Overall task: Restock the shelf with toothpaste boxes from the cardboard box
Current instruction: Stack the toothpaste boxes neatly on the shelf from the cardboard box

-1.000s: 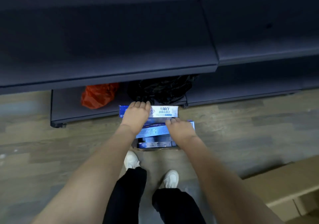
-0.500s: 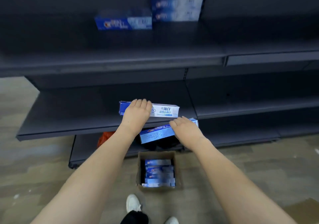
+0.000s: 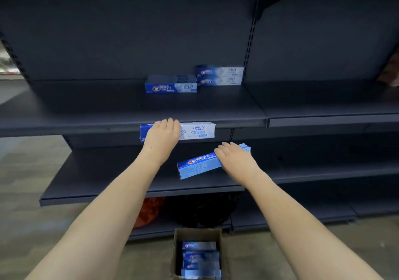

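Note:
My left hand (image 3: 162,133) grips a blue and white toothpaste box (image 3: 197,130), held level just in front of the upper shelf's edge (image 3: 129,124). My right hand (image 3: 236,157) grips a second blue toothpaste box (image 3: 197,165), tilted, lower and to the right. On the upper shelf stand three toothpaste boxes: one (image 3: 170,86) to the left and two stacked (image 3: 220,75) against the back panel. The cardboard box (image 3: 179,234) sits on the floor below with several toothpaste boxes (image 3: 199,258) inside.
A dark middle shelf (image 3: 97,171) lies under my hands. On the bottom shelf sit an orange bag (image 3: 150,211) and a black bag (image 3: 205,210). More dark shelving (image 3: 323,107) runs on to the right. The floor (image 3: 32,225) is grey wood-look.
Both hands have lifted their toothpaste boxes out of the cardboard box and up to the level of the upper shelf. The view has risen from the floor to the shelves.

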